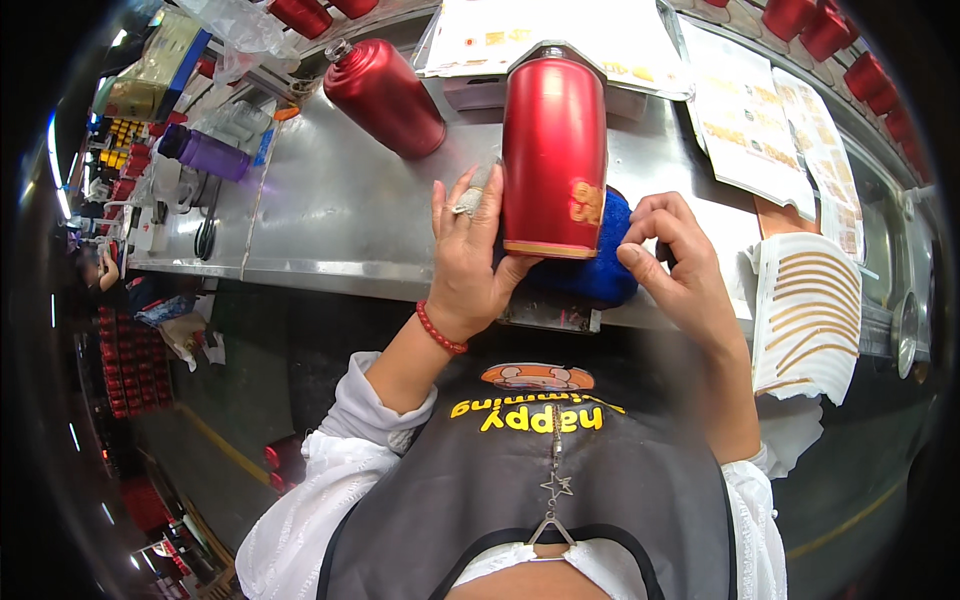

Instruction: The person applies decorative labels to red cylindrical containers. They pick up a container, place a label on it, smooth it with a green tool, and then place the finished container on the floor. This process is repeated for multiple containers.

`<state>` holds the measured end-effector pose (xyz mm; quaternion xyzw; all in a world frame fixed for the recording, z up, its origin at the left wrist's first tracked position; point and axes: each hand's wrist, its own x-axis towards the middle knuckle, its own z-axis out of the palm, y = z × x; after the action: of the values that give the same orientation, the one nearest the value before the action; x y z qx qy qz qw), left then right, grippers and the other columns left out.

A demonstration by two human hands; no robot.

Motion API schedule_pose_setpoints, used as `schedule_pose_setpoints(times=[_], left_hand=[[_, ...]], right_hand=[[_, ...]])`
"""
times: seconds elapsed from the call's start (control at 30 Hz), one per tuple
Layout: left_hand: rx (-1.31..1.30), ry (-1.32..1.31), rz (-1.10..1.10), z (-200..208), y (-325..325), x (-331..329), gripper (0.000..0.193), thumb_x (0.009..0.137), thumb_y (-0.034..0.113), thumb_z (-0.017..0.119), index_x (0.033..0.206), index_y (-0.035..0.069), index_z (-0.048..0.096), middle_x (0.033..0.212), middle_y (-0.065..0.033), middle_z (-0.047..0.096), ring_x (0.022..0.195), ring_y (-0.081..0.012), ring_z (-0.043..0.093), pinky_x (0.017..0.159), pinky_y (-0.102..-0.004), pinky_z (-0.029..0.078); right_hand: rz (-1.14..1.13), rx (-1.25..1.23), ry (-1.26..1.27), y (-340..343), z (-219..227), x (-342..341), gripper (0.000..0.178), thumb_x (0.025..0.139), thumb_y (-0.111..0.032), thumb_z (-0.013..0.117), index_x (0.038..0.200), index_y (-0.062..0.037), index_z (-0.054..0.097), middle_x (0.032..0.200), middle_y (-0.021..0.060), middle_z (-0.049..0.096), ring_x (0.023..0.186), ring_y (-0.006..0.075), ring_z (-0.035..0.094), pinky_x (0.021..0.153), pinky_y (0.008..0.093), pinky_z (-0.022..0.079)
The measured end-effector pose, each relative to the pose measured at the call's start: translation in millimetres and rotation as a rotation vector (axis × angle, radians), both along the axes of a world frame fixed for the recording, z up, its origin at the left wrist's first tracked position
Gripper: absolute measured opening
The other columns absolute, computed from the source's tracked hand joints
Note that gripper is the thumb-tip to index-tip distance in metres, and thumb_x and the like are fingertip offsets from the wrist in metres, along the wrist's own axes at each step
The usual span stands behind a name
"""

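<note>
My left hand (pixel 470 255) grips a tall red bottle (pixel 553 150) from its left side, holding it upright over a blue cloth pad (pixel 605 265) at the near edge of the steel bench (pixel 330 210). A gold label sits low on the bottle's right side. My right hand (pixel 675 260) is just right of the bottle's base, thumb and forefinger pinched together, apparently on something small and dark that I cannot make out. A red bead bracelet circles my left wrist.
A second red bottle (pixel 385 95) lies tilted on the bench at the back left. Printed sheets (pixel 750 115) lie at the back and right. A white sheet with gold strips (pixel 810 310) hangs at the right edge. A purple bottle (pixel 205 155) stands far left. More red bottles (pixel 860 60) line the far right.
</note>
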<state>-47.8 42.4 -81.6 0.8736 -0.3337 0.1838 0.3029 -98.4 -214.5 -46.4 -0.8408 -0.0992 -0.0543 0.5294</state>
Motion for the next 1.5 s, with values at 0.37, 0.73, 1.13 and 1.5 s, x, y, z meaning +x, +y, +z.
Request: schedule_pose_setpoints(times=[0.37, 0.73, 1.13, 1.5], left_hand=[[-0.340, 0.417, -0.088, 20, -14, 1, 0.097, 0.091, 0.048, 0.070, 0.153, -0.012, 0.025, 0.147, -0.0314, 0.042, 0.141, -0.0433, 0.036, 0.119, -0.0464, 0.024], [-0.427, 0.498, -0.097, 22, -21, -3, 0.097, 0.093, 0.044, 0.070, 0.154, -0.012, 0.020, 0.148, -0.0306, 0.039, 0.136, -0.0392, 0.040, 0.117, -0.0444, 0.026], [-0.460, 0.452, -0.060, 19, -18, -11, 0.084, 0.097, 0.038, 0.065, 0.153, -0.011, 0.024, 0.147, -0.0284, 0.043, 0.136, -0.0373, 0.043, 0.117, -0.0449, 0.027], [0.172, -0.361, -0.013, 10, -9, -43, 0.041, 0.092, 0.019, 0.063, 0.133, 0.016, 0.067, 0.133, -0.0075, 0.066, 0.135, -0.0278, 0.051, 0.125, -0.0509, 0.013]], right_hand=[[-0.052, -0.217, -0.480, 28, -21, -29, 0.057, 0.074, 0.007, 0.072, 0.129, -0.0045, 0.065, 0.115, 0.0129, 0.056, 0.109, 0.0341, 0.055, 0.096, 0.0451, 0.045], [-0.034, -0.291, -0.505, 32, -23, -27, 0.063, 0.070, 0.009, 0.072, 0.130, -0.0075, 0.065, 0.115, 0.0115, 0.056, 0.107, 0.0332, 0.056, 0.093, 0.0440, 0.048], [-0.019, -0.297, -0.501, 33, -20, -26, 0.063, 0.069, 0.009, 0.072, 0.130, -0.0066, 0.065, 0.114, 0.0122, 0.057, 0.106, 0.0336, 0.056, 0.092, 0.0444, 0.048], [-0.019, -0.251, -0.481, 33, -21, -26, 0.059, 0.071, 0.008, 0.072, 0.129, -0.0057, 0.066, 0.113, 0.0135, 0.057, 0.106, 0.0341, 0.056, 0.093, 0.0444, 0.047]])
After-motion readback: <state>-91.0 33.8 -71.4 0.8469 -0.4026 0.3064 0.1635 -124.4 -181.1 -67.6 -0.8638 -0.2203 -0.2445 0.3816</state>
